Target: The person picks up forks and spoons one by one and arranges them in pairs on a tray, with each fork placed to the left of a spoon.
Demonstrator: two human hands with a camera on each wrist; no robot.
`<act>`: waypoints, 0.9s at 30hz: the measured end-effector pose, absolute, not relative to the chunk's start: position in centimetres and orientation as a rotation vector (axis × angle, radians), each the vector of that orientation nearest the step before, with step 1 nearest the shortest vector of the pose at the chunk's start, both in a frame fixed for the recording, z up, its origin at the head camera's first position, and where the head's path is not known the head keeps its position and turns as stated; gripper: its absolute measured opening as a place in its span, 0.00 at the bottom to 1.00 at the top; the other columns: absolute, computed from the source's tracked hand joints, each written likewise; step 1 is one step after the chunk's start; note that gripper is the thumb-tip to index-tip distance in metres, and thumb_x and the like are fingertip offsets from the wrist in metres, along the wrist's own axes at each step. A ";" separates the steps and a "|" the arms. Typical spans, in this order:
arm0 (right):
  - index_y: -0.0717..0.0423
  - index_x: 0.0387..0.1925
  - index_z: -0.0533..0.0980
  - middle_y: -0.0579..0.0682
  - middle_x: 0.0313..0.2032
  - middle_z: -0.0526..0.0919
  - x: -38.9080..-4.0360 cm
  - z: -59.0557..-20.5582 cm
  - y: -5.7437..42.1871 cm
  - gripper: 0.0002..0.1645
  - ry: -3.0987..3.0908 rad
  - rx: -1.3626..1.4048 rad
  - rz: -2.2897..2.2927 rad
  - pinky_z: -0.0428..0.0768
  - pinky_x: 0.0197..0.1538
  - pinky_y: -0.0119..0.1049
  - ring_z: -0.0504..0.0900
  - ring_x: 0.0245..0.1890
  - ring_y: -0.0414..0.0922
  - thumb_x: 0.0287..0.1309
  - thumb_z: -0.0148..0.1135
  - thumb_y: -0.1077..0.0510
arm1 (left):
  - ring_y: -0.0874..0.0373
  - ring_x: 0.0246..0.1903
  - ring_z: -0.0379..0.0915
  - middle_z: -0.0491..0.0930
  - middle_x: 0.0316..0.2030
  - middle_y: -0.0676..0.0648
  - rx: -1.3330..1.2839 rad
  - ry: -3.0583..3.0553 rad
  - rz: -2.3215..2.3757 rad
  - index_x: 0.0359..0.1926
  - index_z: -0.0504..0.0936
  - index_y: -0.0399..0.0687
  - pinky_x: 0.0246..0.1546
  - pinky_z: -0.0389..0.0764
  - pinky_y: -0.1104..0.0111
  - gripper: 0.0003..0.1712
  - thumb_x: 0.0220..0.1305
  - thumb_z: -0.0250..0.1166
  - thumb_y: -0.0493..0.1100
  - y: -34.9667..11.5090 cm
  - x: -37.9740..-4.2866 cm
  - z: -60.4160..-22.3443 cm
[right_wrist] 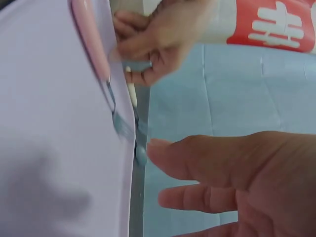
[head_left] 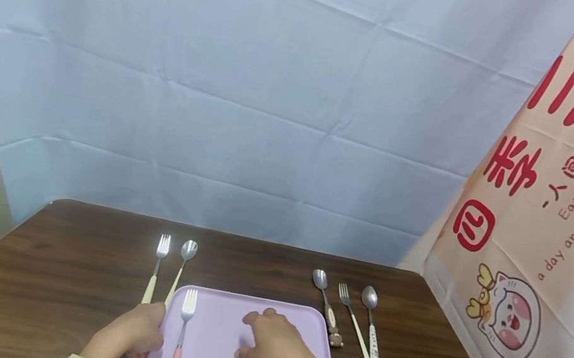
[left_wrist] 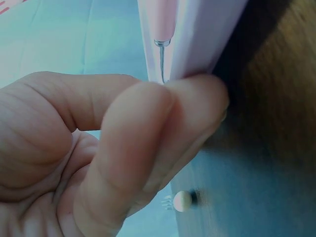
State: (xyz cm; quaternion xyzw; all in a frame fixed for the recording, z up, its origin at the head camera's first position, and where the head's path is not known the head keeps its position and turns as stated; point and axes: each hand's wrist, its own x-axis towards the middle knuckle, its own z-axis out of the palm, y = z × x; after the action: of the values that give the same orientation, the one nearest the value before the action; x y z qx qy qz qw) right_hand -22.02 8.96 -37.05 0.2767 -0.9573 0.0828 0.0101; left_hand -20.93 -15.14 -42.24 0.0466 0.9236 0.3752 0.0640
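My left hand [head_left: 131,334], fingers bent, is at the left edge of a lilac tray [head_left: 219,333]. Its fingertips [left_wrist: 207,96] overlap the rim in the left wrist view. Close by it, a spoon [head_left: 188,250] with a pale yellow handle runs partly behind the hand; I cannot tell whether the fingers grip anything. On the tray's left side lies a pink-handled fork [head_left: 181,333], tines pointing away. My right hand [head_left: 280,347] is over the tray's right half, fingers spread apart and holding nothing. Its shadow falls on the tray.
A yellow-handled fork [head_left: 156,268] lies left of the spoon. Right of the tray are a brown-handled spoon [head_left: 326,307] with a bear figure, a cream-handled fork [head_left: 354,322] and a white-handled spoon [head_left: 372,325]. The dark wooden table [head_left: 47,265] ends at a pale blue cloth [head_left: 254,103].
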 end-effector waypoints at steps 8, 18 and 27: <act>0.61 0.45 0.75 0.57 0.37 0.78 -22.9 -37.0 12.0 0.30 -3.019 0.828 0.399 0.80 0.42 0.46 0.76 0.39 0.51 0.38 0.68 0.50 | 0.54 0.03 0.68 0.69 0.10 0.40 0.114 2.763 1.116 0.23 0.65 0.34 0.03 0.78 0.67 0.08 0.37 0.51 0.23 -15.2 -21.0 -42.1; 0.60 0.46 0.75 0.61 0.44 0.78 -24.4 -36.8 16.1 0.29 -3.086 0.618 0.574 0.77 0.48 0.54 0.72 0.48 0.57 0.40 0.68 0.52 | 0.55 0.03 0.68 0.70 0.08 0.41 0.121 2.767 1.113 0.22 0.65 0.34 0.02 0.78 0.67 0.07 0.38 0.50 0.24 -15.2 -21.1 -42.0; 0.61 0.45 0.75 0.60 0.44 0.78 -25.4 -37.2 19.3 0.27 -3.134 0.520 0.559 0.75 0.51 0.56 0.72 0.48 0.57 0.41 0.68 0.54 | 0.55 0.04 0.68 0.70 0.09 0.41 0.118 2.759 1.100 0.23 0.65 0.34 0.03 0.79 0.67 0.07 0.38 0.51 0.24 -15.2 -21.0 -41.9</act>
State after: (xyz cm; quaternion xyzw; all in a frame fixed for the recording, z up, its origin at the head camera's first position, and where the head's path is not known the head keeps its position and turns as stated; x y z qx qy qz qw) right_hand -25.45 19.26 -37.24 0.1609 -0.9707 0.1732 -0.0422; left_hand -21.05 -15.15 -41.90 0.0396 0.9248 0.3688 0.0845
